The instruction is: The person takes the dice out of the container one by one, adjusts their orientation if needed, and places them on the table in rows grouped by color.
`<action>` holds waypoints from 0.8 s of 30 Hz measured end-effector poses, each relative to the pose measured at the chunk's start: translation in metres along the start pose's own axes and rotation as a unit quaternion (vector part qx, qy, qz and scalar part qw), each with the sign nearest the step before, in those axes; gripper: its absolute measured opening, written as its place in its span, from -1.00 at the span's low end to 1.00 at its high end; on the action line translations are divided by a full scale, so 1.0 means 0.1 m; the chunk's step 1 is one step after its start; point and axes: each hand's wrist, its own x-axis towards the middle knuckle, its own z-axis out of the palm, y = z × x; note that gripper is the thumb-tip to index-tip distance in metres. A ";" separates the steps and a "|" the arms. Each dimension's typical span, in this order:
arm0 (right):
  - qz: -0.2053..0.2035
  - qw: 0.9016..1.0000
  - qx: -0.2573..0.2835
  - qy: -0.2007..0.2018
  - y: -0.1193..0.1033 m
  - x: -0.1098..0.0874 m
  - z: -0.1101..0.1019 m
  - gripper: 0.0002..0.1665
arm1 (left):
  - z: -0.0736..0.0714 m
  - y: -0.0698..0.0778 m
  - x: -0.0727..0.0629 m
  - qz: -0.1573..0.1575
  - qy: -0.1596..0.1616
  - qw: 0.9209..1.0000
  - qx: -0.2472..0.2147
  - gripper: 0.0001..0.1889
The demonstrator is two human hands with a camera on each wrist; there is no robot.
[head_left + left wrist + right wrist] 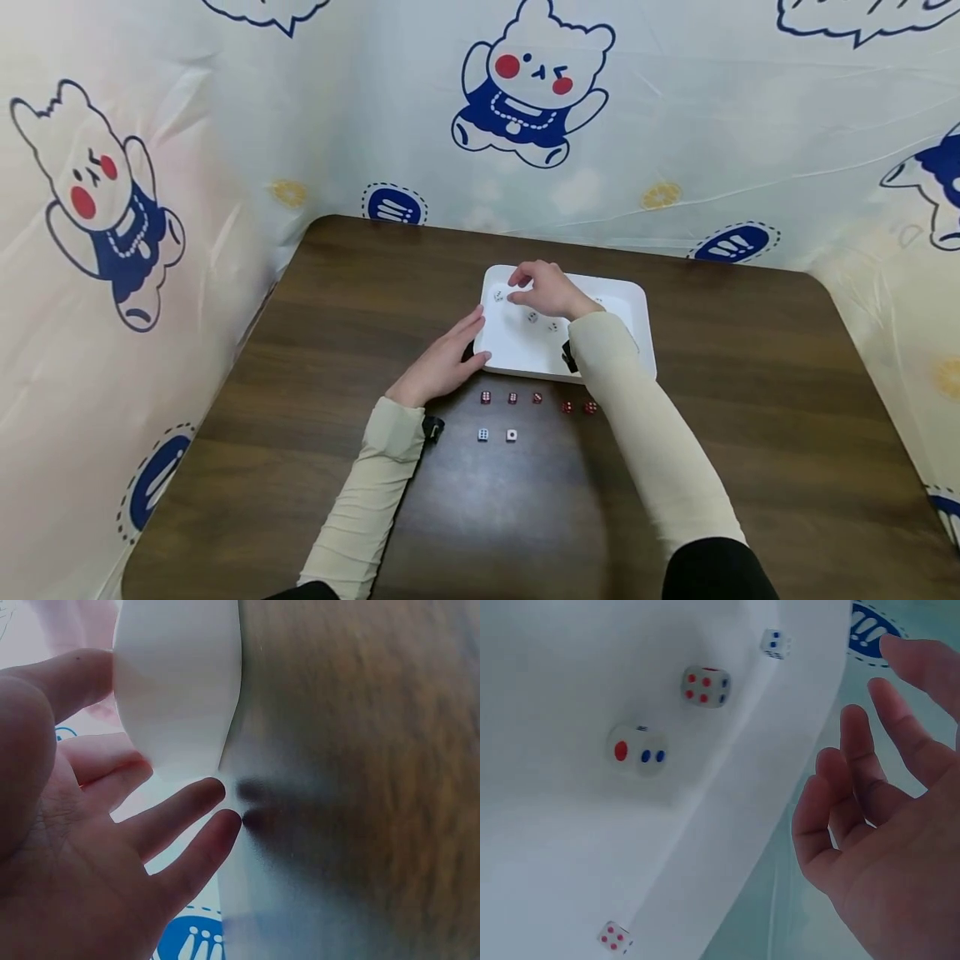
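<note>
A white tray (pixel 517 354) lies on the table with several white dice in it, one die (pixel 532 317) close to its middle. My left hand (pixel 442 358) rests at the tray's left side, and its thumb and fingertips touch the edge; in the left wrist view the fingers are spread and nearly straight. Over the tray hovers my right hand (pixel 551 292), fingers loosely bent and apart, nothing between them. The right wrist view shows a die with red and blue pips (pixel 705 686), a larger-looking die (pixel 637 750) and a small die (pixel 615 937), all apart from the fingers.
Several red dice (pixel 513 398) form a row just in front of the tray. Two white dice, one with blue pips (pixel 482 435) and one with a single pip (pixel 512 435), sit nearer on the brown table (pixel 337 300). A printed curtain (pixel 405 100) surrounds the table.
</note>
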 end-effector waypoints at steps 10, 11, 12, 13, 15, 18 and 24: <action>0.024 0.999 -0.021 -0.020 0.07 0.26 0.12 -0.64 | 0.00 -0.01 -0.01 0.015 0.004 1.000 -0.003 -0.30; 0.028 0.999 -0.024 -0.022 0.07 0.28 0.13 -0.64 | 0.00 0.00 -0.01 0.014 0.004 1.000 -0.003 -0.30; 0.032 0.999 -0.027 -0.025 0.07 0.29 0.15 -0.64 | 0.00 0.00 -0.01 0.015 0.003 1.000 -0.003 -0.30; 0.035 0.999 -0.030 -0.027 0.07 0.31 0.16 -0.64 | 0.00 0.00 -0.01 0.017 0.003 1.000 -0.004 -0.30; 0.044 0.998 -0.039 -0.032 0.07 0.33 0.19 -0.64 | 0.00 0.01 -0.01 0.015 0.003 1.000 -0.003 -0.30; 0.052 0.996 -0.058 -0.036 0.06 0.36 0.22 -0.62 | 0.01 0.00 -0.01 0.017 0.004 1.000 -0.001 -0.30; 0.056 0.994 -0.089 -0.034 0.02 0.39 0.27 -0.61 | 0.00 -0.01 -0.02 0.015 0.008 1.000 -0.001 -0.29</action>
